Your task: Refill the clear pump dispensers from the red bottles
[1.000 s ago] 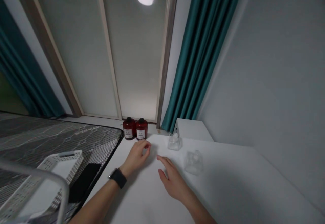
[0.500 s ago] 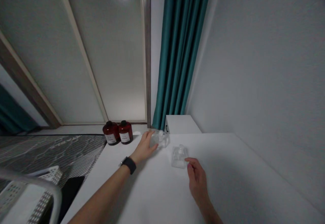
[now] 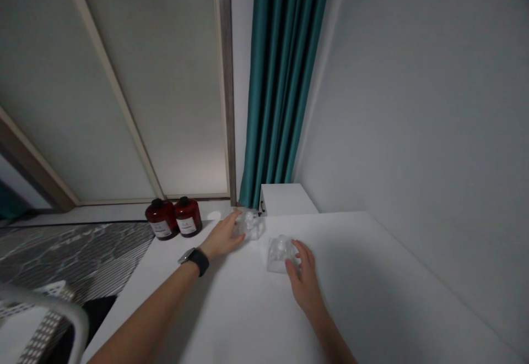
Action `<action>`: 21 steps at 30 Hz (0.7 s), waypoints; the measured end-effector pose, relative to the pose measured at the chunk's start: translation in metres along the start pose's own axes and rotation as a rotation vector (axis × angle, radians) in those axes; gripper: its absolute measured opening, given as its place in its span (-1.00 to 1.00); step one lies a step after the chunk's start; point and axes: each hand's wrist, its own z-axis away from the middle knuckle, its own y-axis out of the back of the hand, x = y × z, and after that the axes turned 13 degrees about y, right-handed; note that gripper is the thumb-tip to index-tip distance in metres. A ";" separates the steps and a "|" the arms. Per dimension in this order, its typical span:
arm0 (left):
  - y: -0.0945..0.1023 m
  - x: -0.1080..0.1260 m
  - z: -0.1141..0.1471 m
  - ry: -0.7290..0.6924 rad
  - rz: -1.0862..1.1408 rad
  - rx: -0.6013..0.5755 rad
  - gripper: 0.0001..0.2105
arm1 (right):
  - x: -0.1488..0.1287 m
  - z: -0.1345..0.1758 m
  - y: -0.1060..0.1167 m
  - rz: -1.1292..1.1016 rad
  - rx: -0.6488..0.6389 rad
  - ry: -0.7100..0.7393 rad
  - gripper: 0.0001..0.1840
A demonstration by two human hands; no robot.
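Note:
Two clear, squat bottles with rounded tops rest on the white table (image 3: 231, 309). My left hand (image 3: 221, 237), with a dark watch on its wrist, is round the left side of the farther clear bottle (image 3: 252, 225), its thumb in front and its fingers behind. Nearer to me and to the right is the second clear bottle (image 3: 278, 256). At that one's right side my right hand (image 3: 306, 281) has its thumb and fingers spread; whether the fingertips touch the bottle I cannot tell.
Two dark red bottles (image 3: 187, 225) with black caps and white labels stand at the table's far left edge. A white box-like unit (image 3: 287, 199) is behind the table, below a teal curtain (image 3: 270, 105). A white perforated basket (image 3: 41, 325) is at lower left.
The view has swung slightly right. My right hand's thumb and fingers have spread and come closer round the nearer bottle. My left hand stays at the farther bottle.

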 end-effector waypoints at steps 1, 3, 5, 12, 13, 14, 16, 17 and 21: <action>0.000 0.000 -0.002 0.001 0.015 -0.023 -0.35 | 0.001 0.000 0.001 -0.004 -0.024 -0.015 -0.48; -0.002 -0.001 -0.007 -0.005 0.047 -0.059 -0.33 | 0.001 -0.002 0.001 -0.013 -0.067 -0.058 -0.40; -0.004 -0.001 -0.012 -0.016 0.075 -0.081 -0.37 | 0.000 -0.004 -0.001 -0.034 -0.102 -0.098 -0.31; -0.016 0.016 -0.023 -0.014 0.158 -0.069 -0.46 | 0.007 -0.023 0.011 -0.167 -0.131 -0.097 -0.23; -0.019 0.020 -0.025 -0.016 0.172 -0.059 -0.47 | 0.012 -0.026 0.016 -0.170 -0.130 -0.088 -0.24; -0.022 0.025 -0.026 -0.020 0.184 -0.050 -0.47 | 0.018 -0.028 0.023 -0.169 -0.125 -0.083 -0.24; -0.031 0.034 -0.030 -0.034 0.203 -0.036 -0.46 | 0.036 -0.032 0.036 -0.169 -0.098 -0.084 -0.23; -0.036 0.039 -0.033 -0.041 0.210 -0.030 -0.46 | 0.046 -0.033 0.043 -0.176 -0.067 -0.084 -0.24; -0.064 0.060 -0.044 -0.063 0.220 -0.019 -0.43 | 0.086 -0.034 0.064 -0.185 0.054 -0.111 -0.25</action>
